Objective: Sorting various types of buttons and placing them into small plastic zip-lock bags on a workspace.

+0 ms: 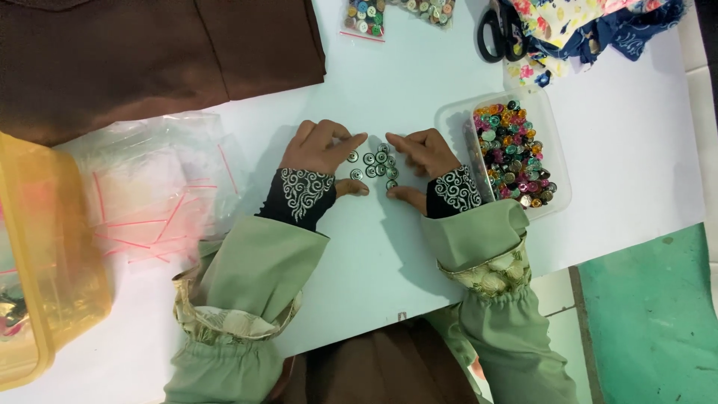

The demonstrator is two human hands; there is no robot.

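Head view: left hand (318, 146) and right hand (422, 153), fingers loosely spread and clamping nothing, flank dark buttons (376, 164) on the white surface (389, 75); button tray (557, 161) at 3 o'clock.

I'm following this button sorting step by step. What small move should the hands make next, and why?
Probably the left hand slides the stray dark buttons rightward toward the right hand: two lie apart near the left fingertips, while the others already cluster between both hands on the white table.
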